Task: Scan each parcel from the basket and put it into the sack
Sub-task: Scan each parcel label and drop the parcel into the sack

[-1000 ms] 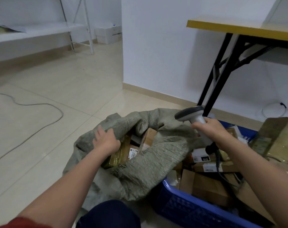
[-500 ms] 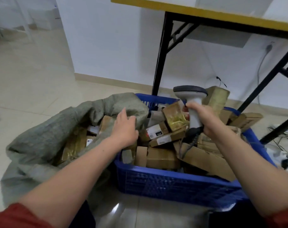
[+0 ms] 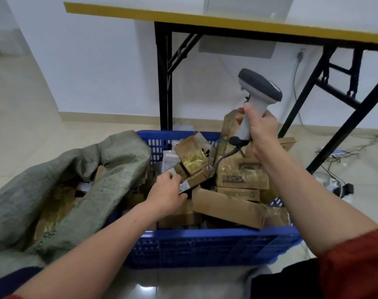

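A parcel (image 3: 191, 183) gripped in the basket (image 3: 205, 239), scanner (image 3: 259, 89) held high.
Fingers of the left hand (image 3: 168, 194) curl round this small labelled parcel atop the pile; the right hand (image 3: 262, 131) grips the scanner handle above the basket's far right. The open sack (image 3: 119, 162) lies left, against the basket.

A rust-red sleeve (image 3: 354, 262) wraps the right upper arm at four o'clock, its edge bunched above the elbow; a sliver of matching red cuff (image 3: 11, 297) shows at seven o'clock; below these, the arms are bare down to the left hand (image 3: 168, 193) and right hand (image 3: 262, 130); dark trousers (image 3: 287, 281) line the bottom edge.
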